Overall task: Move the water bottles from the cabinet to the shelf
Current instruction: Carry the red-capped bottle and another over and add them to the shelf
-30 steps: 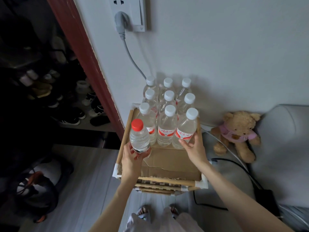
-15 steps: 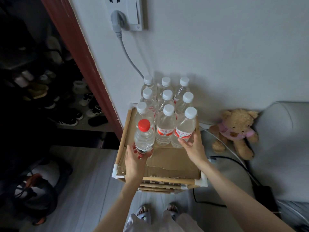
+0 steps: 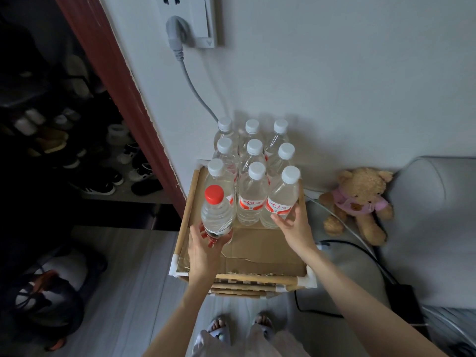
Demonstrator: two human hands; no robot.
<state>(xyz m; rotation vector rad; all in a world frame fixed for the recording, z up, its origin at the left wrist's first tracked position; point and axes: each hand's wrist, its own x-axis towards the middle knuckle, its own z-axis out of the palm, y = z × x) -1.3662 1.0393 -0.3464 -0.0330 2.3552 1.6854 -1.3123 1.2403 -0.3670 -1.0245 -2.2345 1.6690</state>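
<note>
My left hand point(image 3: 204, 249) grips the lower body of a clear water bottle with a red cap point(image 3: 215, 213), upright at the front left of the white-capped bottles. Several white-capped bottles point(image 3: 251, 199) stand in rows on the cardboard top of a wooden shelf point(image 3: 260, 279) against the wall. My right hand point(image 3: 293, 228) touches the base of the front right white-capped bottle point(image 3: 280, 199), fingers spread against it.
A teddy bear point(image 3: 359, 202) sits on a grey sofa point(image 3: 435, 215) right of the shelf. Cables point(image 3: 345, 225) trail behind the shelf to a wall socket point(image 3: 190, 20). Shoes point(image 3: 100, 181) fill a dark rack at left. My slippered feet point(image 3: 239, 328) stand below the shelf.
My left hand has carried the red-capped bottle forward and down, close against the front left white-capped bottle. My right hand stays at the front right bottle.
</note>
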